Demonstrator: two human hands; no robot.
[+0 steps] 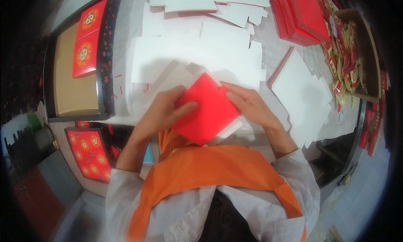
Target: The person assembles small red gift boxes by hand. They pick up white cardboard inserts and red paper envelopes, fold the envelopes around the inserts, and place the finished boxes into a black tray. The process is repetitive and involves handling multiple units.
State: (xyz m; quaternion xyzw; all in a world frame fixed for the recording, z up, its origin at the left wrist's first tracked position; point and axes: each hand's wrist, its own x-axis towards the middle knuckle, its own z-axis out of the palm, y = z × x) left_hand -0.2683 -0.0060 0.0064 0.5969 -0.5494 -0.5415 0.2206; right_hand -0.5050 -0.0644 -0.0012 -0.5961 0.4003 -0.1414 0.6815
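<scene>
A red cardboard box piece (205, 110) with a square face is held in front of my orange apron, one corner pointing away from me. White flaps stick out around its far and right edges, so it looks like a partly folded box. My left hand (168, 110) grips its left side, thumb lying on the red face and the other fingers beneath. At the upper right edge, my right hand (246, 102) holds it with the fingers near a flap; its fingertips are partly hidden. Beyond the hands lie flat white box blanks (197, 47) on the table.
At left stands a black-rimmed tray (75, 95) holding two red patterned boxes (85, 53). Another white blank stack (304, 97) lies at right. Red boxes (300, 17) are piled at the far right, beside a carton (366, 49) of small wrapped packets (346, 53). Lower left is a patterned red tray (89, 152).
</scene>
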